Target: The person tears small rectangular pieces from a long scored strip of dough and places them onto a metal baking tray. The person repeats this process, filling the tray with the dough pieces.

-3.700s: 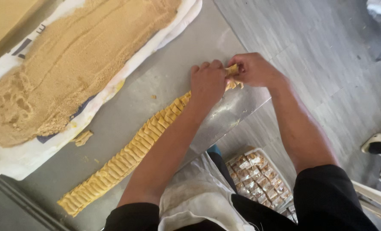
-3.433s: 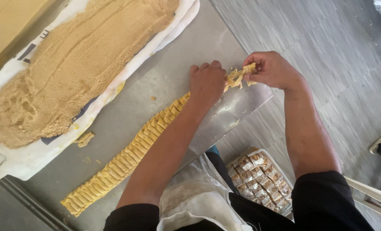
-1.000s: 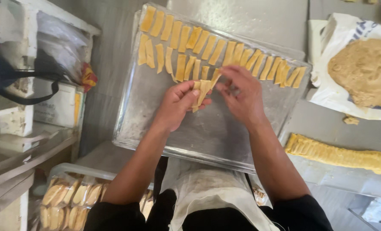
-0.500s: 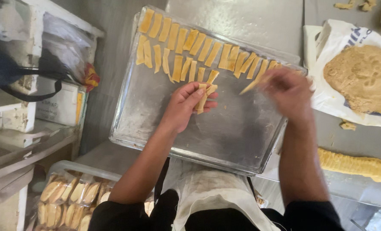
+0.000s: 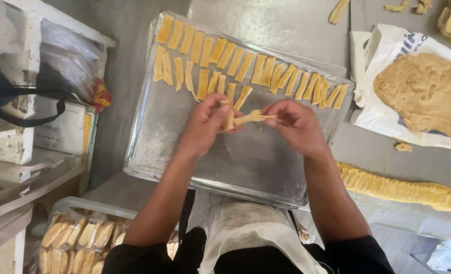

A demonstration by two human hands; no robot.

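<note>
Above middle of metal baking tray (image 5: 159,152): left hand (image 5: 205,124) and right hand (image 5: 294,124) meeting, both pinching small bunch of dough strips (image 5: 238,118), fingers clamped on it. Looking pale yellow, thin, flat, soft, one strip bending toward right hand. Lying along tray's far edge: two rows of laid-out strips (image 5: 245,68). Resting beyond tray's right edge: ridged dough log (image 5: 403,189) and dough slab (image 5: 428,94).

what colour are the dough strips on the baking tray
Pale yellow-orange dough strips, on the grey metal baking tray; head view shows it best.

Black short sleeves, stained pale apron (image 5: 245,233)
</note>
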